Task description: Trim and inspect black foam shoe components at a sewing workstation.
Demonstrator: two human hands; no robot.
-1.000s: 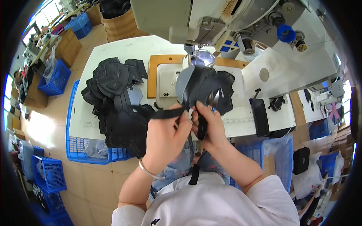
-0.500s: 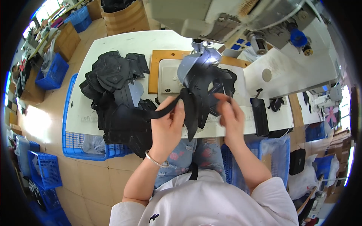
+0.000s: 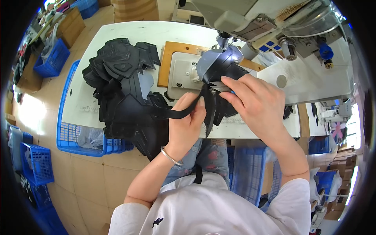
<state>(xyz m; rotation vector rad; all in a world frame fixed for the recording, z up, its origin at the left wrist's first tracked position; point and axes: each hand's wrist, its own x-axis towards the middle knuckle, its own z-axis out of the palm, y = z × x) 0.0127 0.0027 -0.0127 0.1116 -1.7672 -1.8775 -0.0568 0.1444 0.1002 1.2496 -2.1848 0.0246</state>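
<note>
- Left hand [image 3: 187, 121] is pinched shut on a flat black fabric strap [image 3: 172, 113], thumb on top, the strap running out leftward from the sewing machine's needle head [image 3: 224, 38] toward the heap.
- Right hand [image 3: 252, 100] lies over the black padded shaped piece [image 3: 219, 74] just in front of that needle head, fingers curled down on its near edge; the grip looks narrow and pressing, though I cannot tell if anything is pinched underneath.
- The piece sits on the grey machine bed [image 3: 182, 72], partly under the needle head, its grey lining [image 3: 207, 62] turned up.
- To do this well, I'd say: keep the strap taut and flat, no twist, and line its end square to the piece's edge before feeding.
- Fingertips should stay clear of the needle path; the right fingers are close.
- Left of the needle head, a big stack of black moulded panels [image 3: 121, 86] crowds the white desk [image 3: 86, 113]; the strap should not snag on it.
- A blue plastic crate [image 3: 78, 137] hangs further left, off the desk edge.
</note>
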